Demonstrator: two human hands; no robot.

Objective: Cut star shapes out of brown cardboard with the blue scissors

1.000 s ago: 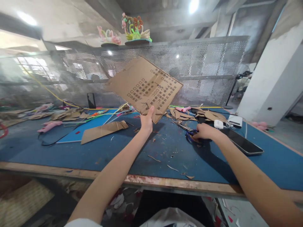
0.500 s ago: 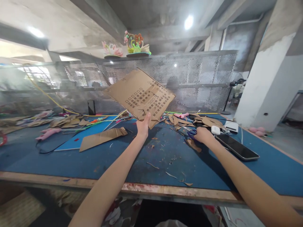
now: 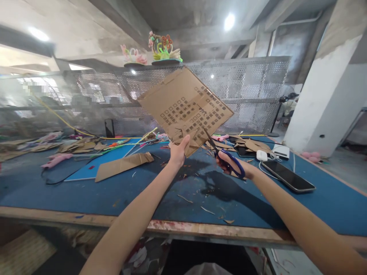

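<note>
A squarish sheet of cardboard (image 3: 172,95) with printed characters and small boxes is held up, tilted, above the table. My left hand (image 3: 179,153) grips its lower corner, thumb on the printed face. In my right hand (image 3: 229,162) is a pair of scissors (image 3: 239,172) with dark blue handles, my fingers around the loops. The blades point up and left, their tips at the lower right part of the sheet; whether they touch it I cannot tell. A cut cardboard strip (image 3: 123,166) lies on the table left of my left hand.
The blue table (image 3: 160,206) has scraps scattered on it. A phone (image 3: 288,175), a white charger (image 3: 261,155) and cardboard pieces (image 3: 250,147) lie at right. Pink fuzzy stems (image 3: 57,160) and more cardboard lie at left. A perforated metal screen (image 3: 246,91) stands behind, with decorations (image 3: 164,51) on top.
My right hand has lifted the scissors off the table and brought them left toward the cardboard. The sheet, in my left hand, has shifted right and a little up.
</note>
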